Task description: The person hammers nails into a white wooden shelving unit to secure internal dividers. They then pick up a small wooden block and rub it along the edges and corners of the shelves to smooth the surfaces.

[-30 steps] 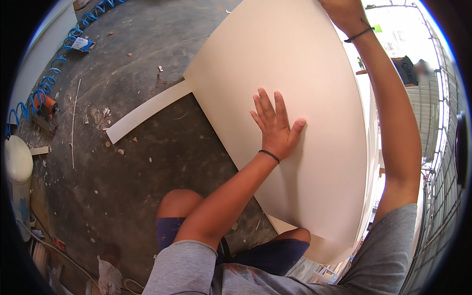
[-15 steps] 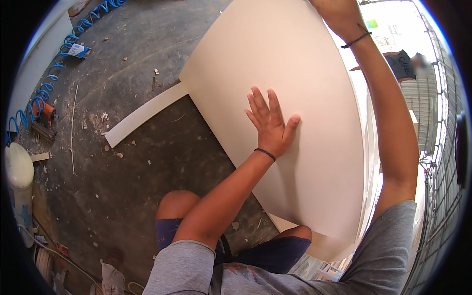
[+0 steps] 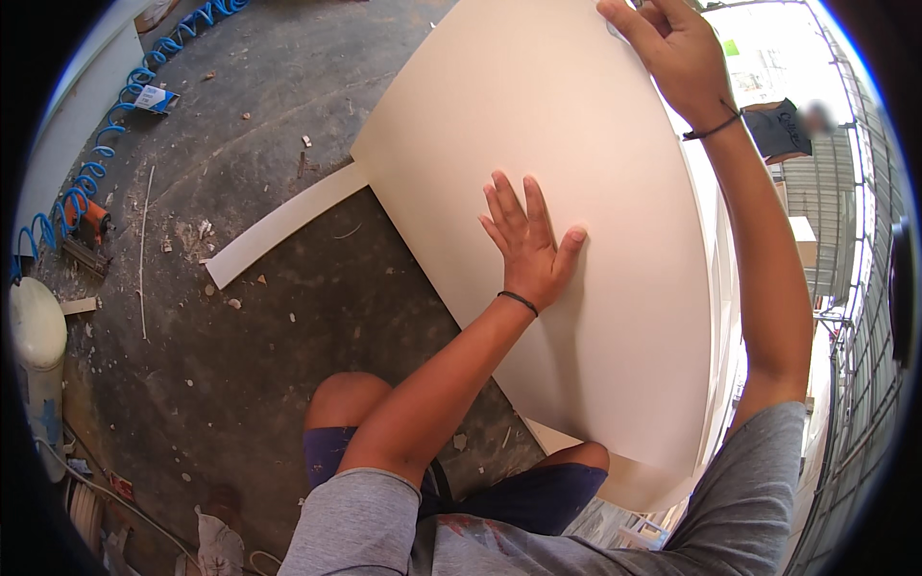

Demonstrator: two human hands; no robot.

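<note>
Spreading its fingers, the left hand [image 3: 530,254] is resting flat on the broad face of a large white panel [image 3: 624,326] in front of the person's knees. Well apart from it, the right hand [image 3: 672,60] is curling at the panel's upper right edge; whether it is gripping, I cannot tell. A narrow white strip [image 3: 286,226] is lying on the dark floor [image 3: 230,355], left of the panel.

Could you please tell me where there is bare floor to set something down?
Mostly bare floor lies between the white strip, the panel and the left knee. Another patch, with a few scraps, lies between the blue hose and panel. Crowded: the picture's left edge, around the orange tool and hose. The panel has the left hand spread on it.
</note>
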